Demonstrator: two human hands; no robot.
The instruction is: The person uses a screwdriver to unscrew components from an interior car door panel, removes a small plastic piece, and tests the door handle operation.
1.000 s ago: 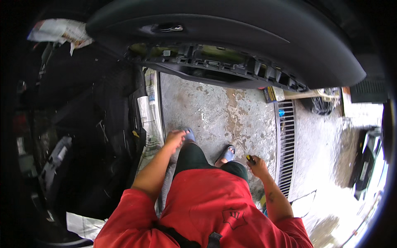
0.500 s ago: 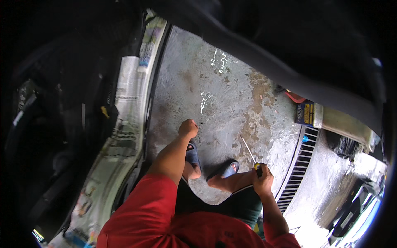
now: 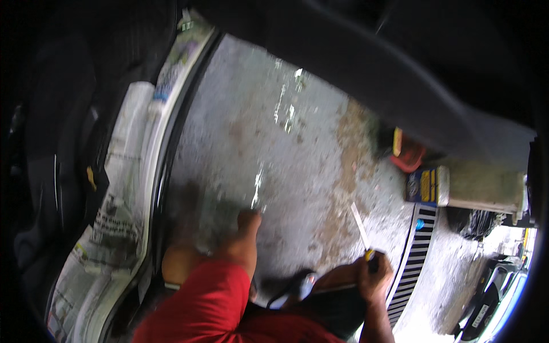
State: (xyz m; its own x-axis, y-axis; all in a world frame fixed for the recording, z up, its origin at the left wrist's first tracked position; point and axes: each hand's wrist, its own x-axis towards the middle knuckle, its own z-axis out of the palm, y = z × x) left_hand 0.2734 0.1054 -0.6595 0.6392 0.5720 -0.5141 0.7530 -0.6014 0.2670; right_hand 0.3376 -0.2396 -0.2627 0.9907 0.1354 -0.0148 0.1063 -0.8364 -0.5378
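Note:
My right hand [image 3: 376, 276] is closed round the yellow and black handle of a screwdriver [image 3: 360, 225]. Its long thin shaft points up and away over the floor, blurred by motion. My left hand [image 3: 249, 219] is out in front of me above the floor, its fingers curled closed. What they hold, if anything, is hidden and smeared. A dark sandal [image 3: 295, 287] shows on one foot, below and to the left of the screwdriver.
On my left runs a car door sill covered with newspaper [image 3: 128, 137]. A dark car door [image 3: 366, 68] hangs across the far right. Beyond the wet concrete floor [image 3: 229, 137] lie a drain grate [image 3: 413, 257], a blue and yellow box [image 3: 421, 186] and a red container [image 3: 409, 155].
The view has shifted, so the sill and floor sit differently. A bent knee now shows beside my left forearm. The screwdriver stays in my right hand, and my left hand remains closed.

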